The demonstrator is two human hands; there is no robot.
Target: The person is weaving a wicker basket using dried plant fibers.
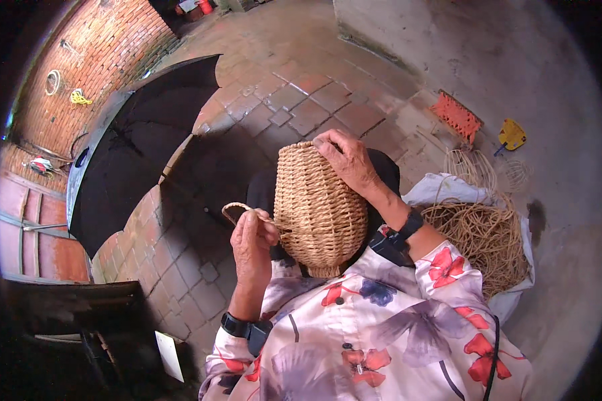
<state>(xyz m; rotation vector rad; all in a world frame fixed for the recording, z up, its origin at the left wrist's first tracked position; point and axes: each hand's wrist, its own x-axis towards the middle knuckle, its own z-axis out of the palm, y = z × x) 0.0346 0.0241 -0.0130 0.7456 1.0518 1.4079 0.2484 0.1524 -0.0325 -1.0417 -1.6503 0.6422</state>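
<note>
A tan woven basket point(320, 207), rounded and narrowing toward both ends, lies across my lap with its rim away from me. My right hand point(350, 160) grips it at the far rim, fingers bent over the edge. Beside the basket's left wall, my left hand point(251, 234) pinches a tan woven cord point(233, 206). The cord curls into a small loop above the fingertips. Whether its lower end joins the basket is hidden by the hand. Dark bands with small boxes circle both my wrists.
To my right stands a white sack point(441, 189) full of tan cord point(481, 234). Beyond it are an orange plastic stool point(456, 117), a yellow flyswatter-like thing point(512, 135) and wire frames point(471, 167). An open black umbrella point(137, 147) rests on the paving at left, before a brick wall point(107, 40).
</note>
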